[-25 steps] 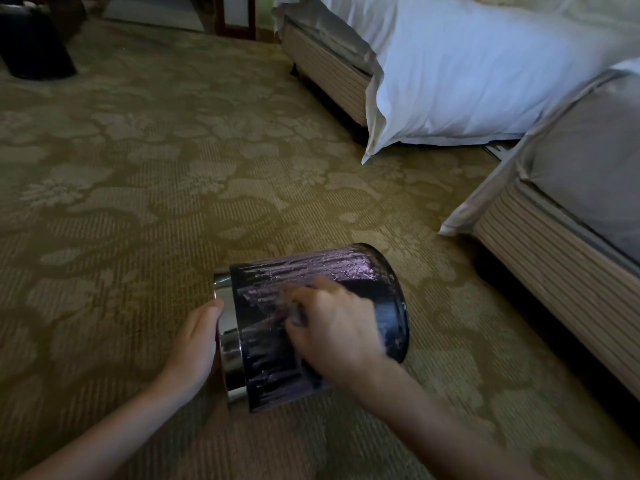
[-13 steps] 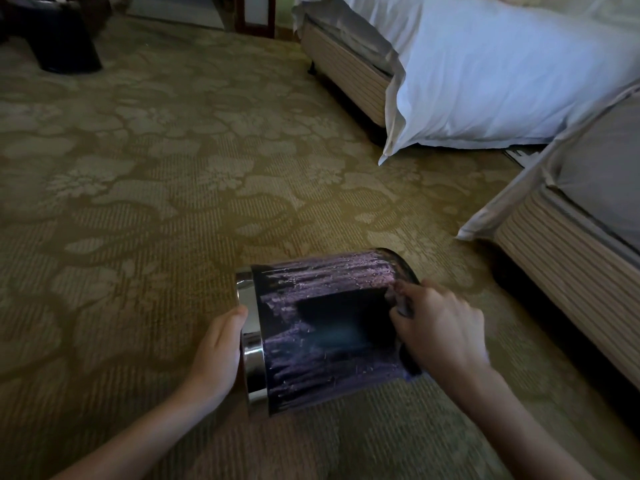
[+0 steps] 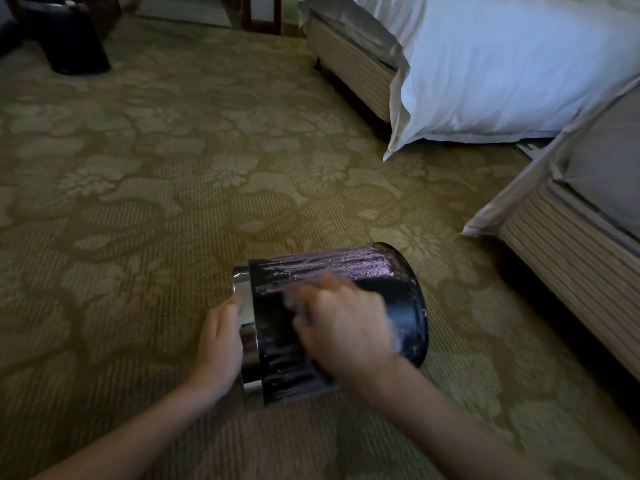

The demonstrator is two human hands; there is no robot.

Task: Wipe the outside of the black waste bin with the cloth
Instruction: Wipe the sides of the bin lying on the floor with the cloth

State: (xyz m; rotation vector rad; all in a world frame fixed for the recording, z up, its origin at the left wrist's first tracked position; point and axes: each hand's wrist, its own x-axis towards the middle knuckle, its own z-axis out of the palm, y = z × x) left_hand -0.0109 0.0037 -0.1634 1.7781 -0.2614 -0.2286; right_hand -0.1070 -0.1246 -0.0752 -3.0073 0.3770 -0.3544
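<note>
The black waste bin point(image 3: 398, 299) lies on its side on the patterned carpet, its chrome rim to the left and its base to the right. Streaks of wet foam cover its upper side. My left hand point(image 3: 221, 341) holds the chrome rim, fingers curled over its edge. My right hand point(image 3: 346, 323) lies on top of the bin's side, blurred by motion. It holds a pale cloth point(image 3: 393, 336), of which only a small edge shows under the palm.
Two beds with white linen point(image 3: 502, 71) and striped bases point(image 3: 571, 271) stand at the right. A second dark bin point(image 3: 74, 46) stands at the far left. Open carpet point(image 3: 156, 202) stretches to the left and beyond the bin.
My right hand has swept with the cloth from the bin's base end back to the left, toward the chrome rim. The left hand keeps its hold on the rim.
</note>
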